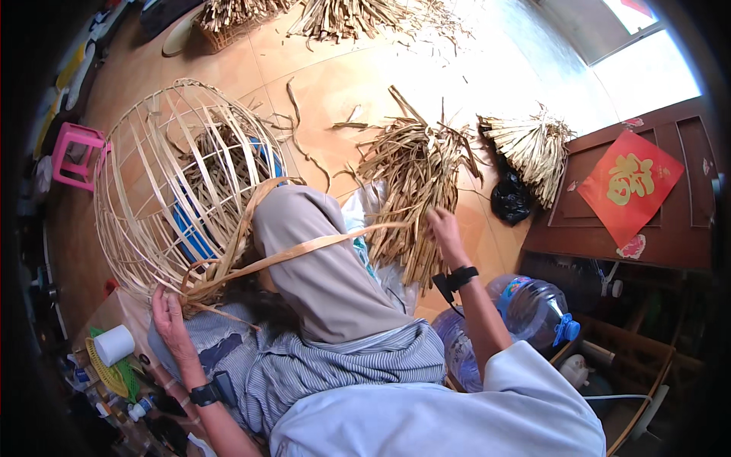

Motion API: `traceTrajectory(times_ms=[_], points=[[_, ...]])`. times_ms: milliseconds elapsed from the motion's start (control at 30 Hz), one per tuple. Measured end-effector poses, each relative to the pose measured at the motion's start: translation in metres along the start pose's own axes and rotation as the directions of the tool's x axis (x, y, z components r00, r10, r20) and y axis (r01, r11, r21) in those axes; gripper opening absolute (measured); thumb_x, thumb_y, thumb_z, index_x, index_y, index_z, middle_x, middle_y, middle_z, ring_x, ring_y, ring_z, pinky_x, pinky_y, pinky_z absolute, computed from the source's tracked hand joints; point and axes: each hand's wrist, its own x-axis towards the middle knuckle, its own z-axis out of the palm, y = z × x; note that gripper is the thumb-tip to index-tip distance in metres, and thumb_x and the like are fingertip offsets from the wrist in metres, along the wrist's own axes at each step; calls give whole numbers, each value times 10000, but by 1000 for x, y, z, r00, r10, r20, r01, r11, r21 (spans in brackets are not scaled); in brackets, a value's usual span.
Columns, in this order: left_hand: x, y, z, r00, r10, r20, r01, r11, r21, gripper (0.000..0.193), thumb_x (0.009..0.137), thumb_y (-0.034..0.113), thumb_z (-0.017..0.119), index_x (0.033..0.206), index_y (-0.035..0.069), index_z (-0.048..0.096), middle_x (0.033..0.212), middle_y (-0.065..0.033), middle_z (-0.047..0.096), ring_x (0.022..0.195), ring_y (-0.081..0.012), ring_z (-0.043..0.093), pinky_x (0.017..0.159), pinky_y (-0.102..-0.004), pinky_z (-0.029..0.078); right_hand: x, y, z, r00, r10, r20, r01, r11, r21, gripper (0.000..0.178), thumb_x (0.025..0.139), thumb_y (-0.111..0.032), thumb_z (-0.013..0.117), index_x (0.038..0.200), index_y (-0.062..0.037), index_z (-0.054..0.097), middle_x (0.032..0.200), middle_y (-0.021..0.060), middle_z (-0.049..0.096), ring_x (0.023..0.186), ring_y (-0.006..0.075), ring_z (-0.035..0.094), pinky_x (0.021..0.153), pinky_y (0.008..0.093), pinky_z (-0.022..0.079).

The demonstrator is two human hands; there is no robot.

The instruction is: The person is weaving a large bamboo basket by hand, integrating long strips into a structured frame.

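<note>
A large open-weave basket (126,179) of pale split strips lies tipped on its side at my left, against my leg. My left hand (171,324) grips its near edge, where several strips come together. From there a long flat tan strip (312,244) runs across my bent knee toward the right. Beyond the strip's far end is my right hand (444,232), its fingers closed over the heap of dried brown leaf strips (415,175). Whether those fingers pinch a strip is too small to make out. Inside or behind the basket, blue curved pieces (190,228) show through the gaps.
More dried bundles (343,19) lie at the back, and a paler bundle (533,148) beside a black plastic bag (510,198) at right. Large clear water bottles (533,305) stand by my right elbow. A pink stool (76,156) and a white cup (114,345) are at left.
</note>
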Motion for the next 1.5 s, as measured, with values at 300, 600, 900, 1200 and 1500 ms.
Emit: traceTrajectory(times_ms=[300, 600, 900, 1200, 1500], points=[[-3, 2, -4, 1000, -14, 19, 14, 999, 39, 556, 1154, 321, 590, 1539, -64, 480, 1376, -166, 633, 1232, -211, 605, 1086, -339, 457, -11, 194, 48, 999, 44, 15, -28, 829, -559, 412, 922, -132, 744, 1323, -58, 684, 1196, 256, 717, 1197, 421, 674, 1032, 493, 548], [-1, -3, -1, 1000, -21, 2, 21, 998, 52, 537, 1150, 291, 594, 1529, -74, 485, 1362, -150, 637, 1202, -201, 609, 1063, -336, 470, -21, 126, 32, 907, -417, -59, 338, 804, -490, 343, 843, 89, 680, 1155, -55, 691, 1088, 216, 671, 1074, 428, 663, 897, 491, 550], [-8, -8, 10, 996, 56, -66, -52, 997, 65, 406, 1106, 217, 642, 1441, -12, 620, 1182, -29, 662, 1034, -120, 591, 957, -297, 495, -78, -110, 23, 691, -720, -60, 701, 688, -188, 241, 855, 94, 757, 1063, -16, 702, 1135, 125, 641, 1081, 281, 644, 882, 384, 555], [-17, 52, 3, 989, 131, 70, -144, 964, 223, 266, 1076, 167, 654, 1276, 1, 709, 1046, -151, 749, 982, -293, 724, 890, -382, 555, -210, -313, 94, 591, -592, 549, 399, 805, 438, 468, 1067, 18, 638, 1519, -89, 579, 1107, 49, 720, 780, 91, 659, 662, 243, 549], [-28, 82, 13, 907, 389, -161, -281, 844, 457, 223, 950, 37, 757, 1173, 45, 762, 1132, -148, 760, 1081, -362, 716, 959, -459, 567, -238, -320, 207, 205, -817, 539, 949, 300, 94, 238, 1001, -132, 751, 1224, -49, 739, 1016, 193, 735, 874, 419, 746, 735, 466, 606]])
